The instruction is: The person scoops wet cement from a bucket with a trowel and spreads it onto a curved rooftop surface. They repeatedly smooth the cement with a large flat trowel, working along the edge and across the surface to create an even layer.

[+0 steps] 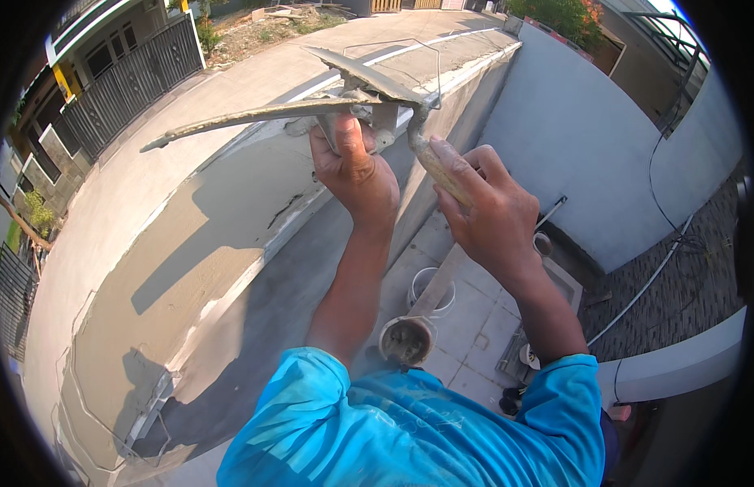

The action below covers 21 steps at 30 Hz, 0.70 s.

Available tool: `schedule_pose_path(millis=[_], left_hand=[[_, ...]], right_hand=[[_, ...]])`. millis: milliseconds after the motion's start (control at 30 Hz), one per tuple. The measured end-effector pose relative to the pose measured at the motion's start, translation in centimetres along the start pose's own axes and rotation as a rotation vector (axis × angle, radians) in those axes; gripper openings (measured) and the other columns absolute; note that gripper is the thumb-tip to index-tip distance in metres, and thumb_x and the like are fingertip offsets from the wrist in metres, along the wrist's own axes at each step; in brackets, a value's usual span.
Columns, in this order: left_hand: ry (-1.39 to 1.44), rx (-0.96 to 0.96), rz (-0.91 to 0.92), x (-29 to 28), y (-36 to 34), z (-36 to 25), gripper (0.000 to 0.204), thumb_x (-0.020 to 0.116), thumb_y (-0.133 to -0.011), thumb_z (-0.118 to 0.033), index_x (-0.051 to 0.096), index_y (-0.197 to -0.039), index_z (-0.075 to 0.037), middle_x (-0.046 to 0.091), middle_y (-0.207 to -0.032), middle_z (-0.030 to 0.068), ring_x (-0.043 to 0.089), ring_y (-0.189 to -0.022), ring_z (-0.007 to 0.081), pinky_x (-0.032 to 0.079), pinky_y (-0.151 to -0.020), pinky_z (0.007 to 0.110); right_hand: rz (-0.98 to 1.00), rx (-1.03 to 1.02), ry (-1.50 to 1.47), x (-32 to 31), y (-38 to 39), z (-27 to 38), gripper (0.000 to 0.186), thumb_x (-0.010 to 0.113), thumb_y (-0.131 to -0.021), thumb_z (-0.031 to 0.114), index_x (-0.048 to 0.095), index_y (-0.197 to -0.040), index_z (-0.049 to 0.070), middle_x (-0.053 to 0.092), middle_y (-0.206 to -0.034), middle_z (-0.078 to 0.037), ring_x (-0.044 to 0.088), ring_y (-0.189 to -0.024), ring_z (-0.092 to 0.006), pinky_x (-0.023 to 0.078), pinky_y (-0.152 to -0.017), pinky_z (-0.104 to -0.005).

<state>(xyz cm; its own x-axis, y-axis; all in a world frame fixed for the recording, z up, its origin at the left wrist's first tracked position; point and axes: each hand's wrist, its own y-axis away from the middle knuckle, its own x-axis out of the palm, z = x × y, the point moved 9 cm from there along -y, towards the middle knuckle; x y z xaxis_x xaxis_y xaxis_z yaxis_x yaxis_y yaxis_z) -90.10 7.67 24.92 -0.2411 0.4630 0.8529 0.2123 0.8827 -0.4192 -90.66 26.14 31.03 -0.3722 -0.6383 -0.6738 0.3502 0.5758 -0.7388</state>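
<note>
1. The left hand (356, 166) grips a mortar-caked flat board (255, 118) from beneath, above the wall top.
2. The right hand (486, 207) clasps a grey trowel (369, 73) by its handle, blade over the board.
3. Wet cement wall (190, 243), smooth.

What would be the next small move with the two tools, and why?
Probably scrape the trowel in the right hand across the long float held by the left hand: the two tools already meet above the freshly plastered wall top.
</note>
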Motion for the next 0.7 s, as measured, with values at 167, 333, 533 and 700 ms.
schedule_pose_path(millis=[167,333,533,700], left_hand=[[-0.009,0.029,-0.089,-1.2,-1.7,-0.7,0.029,0.067,-0.097,-0.032,0.056,-0.105,-0.006,0.05,-0.085,-0.0026,0.042,-0.075,0.0063,0.038,-0.069,0.023],[-0.146,0.015,-0.144,-2.2,-2.6,-1.3,0.03,0.066,-0.098,-0.033,0.055,-0.103,-0.006,0.048,-0.083,-0.0021,0.042,-0.073,0.0068,0.037,-0.068,0.024],[-0.113,0.081,0.008,-2.1,-4.5,-1.9,0.019,0.067,-0.097,-0.022,0.057,-0.103,-0.006,0.052,-0.083,-0.0024,0.042,-0.071,0.0063,0.037,-0.066,0.024],[-0.019,0.027,0.131,-1.5,-4.5,-1.9,0.015,0.069,-0.094,-0.011,0.057,-0.103,-0.006,0.055,-0.087,-0.002,0.04,-0.069,0.0058,0.039,-0.066,0.023]], right_hand=[[0.1,0.0,-0.007,-0.7,1.8,0.0,0.069,0.079,-0.075,0.011,0.061,-0.139,0.029,0.057,-0.088,0.0,0.065,-0.072,-0.0173,0.049,-0.053,-0.0332],[0.136,0.011,-0.009,-2.0,3.5,-0.9,0.066,0.079,-0.073,0.009,0.065,-0.135,0.027,0.057,-0.087,0.0,0.064,-0.069,-0.017,0.05,-0.056,-0.0329],[0.137,0.084,-0.267,-5.9,3.9,-3.6,0.062,0.083,-0.067,0.007,0.072,-0.127,0.02,0.062,-0.085,-0.002,0.063,-0.07,-0.0181,0.053,-0.063,-0.0337],[0.027,-0.162,-0.466,-8.2,-1.4,-1.0,0.064,0.087,-0.066,0.012,0.071,-0.128,0.015,0.065,-0.084,-0.005,0.062,-0.07,-0.019,0.054,-0.064,-0.0336]])
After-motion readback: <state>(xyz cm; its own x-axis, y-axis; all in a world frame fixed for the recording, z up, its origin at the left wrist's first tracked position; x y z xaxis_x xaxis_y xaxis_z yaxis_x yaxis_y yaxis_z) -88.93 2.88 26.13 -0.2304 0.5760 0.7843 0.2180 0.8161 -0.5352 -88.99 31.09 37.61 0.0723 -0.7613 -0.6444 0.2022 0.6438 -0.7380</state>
